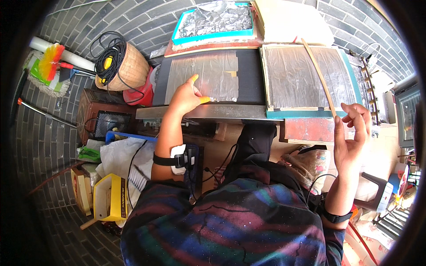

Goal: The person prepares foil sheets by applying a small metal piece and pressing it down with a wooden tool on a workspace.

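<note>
A thin, wrinkled silvery foil sheet (213, 66) lies on a dark ribbed mat (251, 79), with a small tan gap near its right edge. My left hand (189, 96) rests at the sheet's lower left part, thumb and forefinger spread, their tips coloured yellow; it holds nothing visible. My right hand (352, 133) pinches the near end of a long, thin wooden stick (318, 69) between thumb and fingers. The stick slants over a second foil sheet (289, 76), which lies on a stack of paper on a teal ribbed mat (353, 83).
Behind the mats stand a turquoise tray (213, 35) of foil scraps and a thick pale paper stack (296, 23). A metal strip (209, 112) edges the table. Left are a woven basket (133, 66) with coiled black cable and a red basin (139, 96).
</note>
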### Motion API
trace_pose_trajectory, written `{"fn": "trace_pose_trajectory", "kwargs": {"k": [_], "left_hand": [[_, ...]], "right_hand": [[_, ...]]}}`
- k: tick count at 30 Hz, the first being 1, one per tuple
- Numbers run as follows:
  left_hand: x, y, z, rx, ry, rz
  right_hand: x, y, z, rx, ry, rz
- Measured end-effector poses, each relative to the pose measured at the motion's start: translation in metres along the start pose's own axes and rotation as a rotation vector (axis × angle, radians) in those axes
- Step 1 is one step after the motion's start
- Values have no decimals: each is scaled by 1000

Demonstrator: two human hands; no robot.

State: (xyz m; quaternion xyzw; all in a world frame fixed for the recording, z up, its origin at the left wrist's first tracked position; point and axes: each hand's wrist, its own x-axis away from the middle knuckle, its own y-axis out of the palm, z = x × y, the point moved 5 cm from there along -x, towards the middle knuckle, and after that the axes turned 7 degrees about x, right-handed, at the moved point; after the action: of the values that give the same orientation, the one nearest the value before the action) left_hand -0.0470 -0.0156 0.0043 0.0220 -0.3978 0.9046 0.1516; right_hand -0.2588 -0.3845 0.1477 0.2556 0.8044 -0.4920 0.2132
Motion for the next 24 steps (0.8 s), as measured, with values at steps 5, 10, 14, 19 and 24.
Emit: {"fn": "trace_pose_trajectory", "kwargs": {"k": [5, 10, 14, 19, 24], "left_hand": [[2, 6, -6, -4, -70, 48], [5, 9, -3, -24, -88, 79], [6, 5, 0, -42, -92, 85], [0, -6, -19, 33, -94, 153], [-1, 1, -10, 419, -18, 59]], "right_hand": [[0, 0, 0, 4, 8, -5], [0, 1, 0, 1, 15, 0], [0, -1, 1, 9, -8, 21], [1, -6, 2, 15, -7, 9], [0, -14, 5, -15, -12, -19]]}}
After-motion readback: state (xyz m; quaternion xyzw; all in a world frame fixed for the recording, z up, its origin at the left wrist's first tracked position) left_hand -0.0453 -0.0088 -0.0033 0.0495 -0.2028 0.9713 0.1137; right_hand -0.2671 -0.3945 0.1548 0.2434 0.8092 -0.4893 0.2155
